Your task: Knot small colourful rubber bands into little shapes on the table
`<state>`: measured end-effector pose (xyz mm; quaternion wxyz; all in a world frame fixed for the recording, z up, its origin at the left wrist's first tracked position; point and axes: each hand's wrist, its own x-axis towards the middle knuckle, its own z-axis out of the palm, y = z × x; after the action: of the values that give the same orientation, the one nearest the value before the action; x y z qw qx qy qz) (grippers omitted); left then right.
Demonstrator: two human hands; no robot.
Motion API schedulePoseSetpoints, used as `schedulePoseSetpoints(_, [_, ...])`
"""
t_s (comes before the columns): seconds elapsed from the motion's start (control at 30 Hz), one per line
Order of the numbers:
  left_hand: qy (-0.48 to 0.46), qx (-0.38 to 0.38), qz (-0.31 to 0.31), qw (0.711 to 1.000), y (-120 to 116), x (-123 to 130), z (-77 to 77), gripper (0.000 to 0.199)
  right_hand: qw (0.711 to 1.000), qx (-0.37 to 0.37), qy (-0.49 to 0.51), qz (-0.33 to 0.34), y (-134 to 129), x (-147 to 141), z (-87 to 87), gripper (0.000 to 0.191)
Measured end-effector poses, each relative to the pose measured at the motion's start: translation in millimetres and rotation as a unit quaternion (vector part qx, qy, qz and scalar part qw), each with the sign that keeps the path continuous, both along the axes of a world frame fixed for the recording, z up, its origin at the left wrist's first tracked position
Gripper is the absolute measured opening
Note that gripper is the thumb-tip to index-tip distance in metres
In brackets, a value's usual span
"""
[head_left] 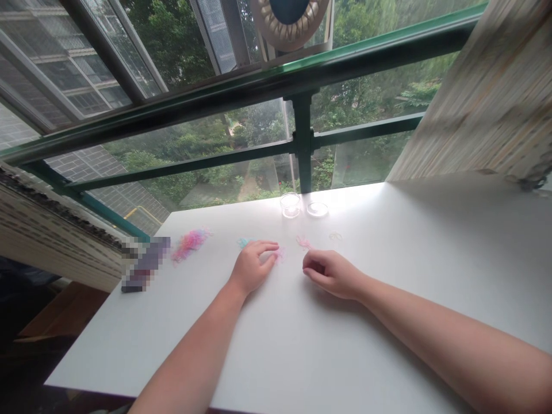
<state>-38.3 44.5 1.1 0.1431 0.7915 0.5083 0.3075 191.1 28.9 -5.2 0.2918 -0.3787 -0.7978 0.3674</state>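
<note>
My left hand [254,265] rests on the white table [276,345], fingers apart, beside a small purple-pink cluster of thin loops [281,254]. A light-blue cluster [244,242] lies partly behind that hand. My right hand [330,273] is curled with thumb and fingertips together; whatever they may hold is too small to make out. Just beyond it are a pink cluster [303,242] and a few pale, yellowish loops [335,236]. To the left lies a larger multicoloured pile [190,244], mostly pink and orange.
A clear round container [290,205] and a clear round lid [317,209] stand near the table's back edge. A pixelated dark object [146,265] is at the left edge. Behind are a green window railing [304,144] and a curtain [483,98] at right.
</note>
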Motion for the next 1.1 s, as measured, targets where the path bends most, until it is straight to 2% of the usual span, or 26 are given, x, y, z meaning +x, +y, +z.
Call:
schedulePoseSetpoints(0.27, [-0.027, 0.028, -0.067, 0.997, -3.8, 7.2, 0.5, 0.023, 1.0, 0.007, -0.018, 0.004, -0.5, -0.9, 1.7, 0.006])
schedulePoseSetpoints(0.47, [0.081, 0.029, -0.121, 0.989, 6.7, 23.9, -0.5, 0.04, 0.997, 0.031, -0.066, 0.009, -1.3, -2.5, 2.9, 0.011])
schedulePoseSetpoints(0.6, [0.151, 0.021, -0.114, 0.982, 8.0, 33.5, -3.5, 0.046, 0.996, 0.039, -0.074, 0.008, -1.8, -3.3, 2.5, 0.012])
schedulePoseSetpoints(0.77, [0.179, 0.024, -0.1, 0.978, 3.8, 35.2, -6.6, 0.045, 0.996, 0.042, -0.078, 0.006, -2.0, -4.0, 3.0, 0.012])
schedulePoseSetpoints(1.1, [0.118, 0.033, -0.097, 0.988, 4.2, 30.9, -5.7, 0.053, 0.994, 0.057, -0.091, 0.015, -1.1, -5.0, 2.8, 0.018])
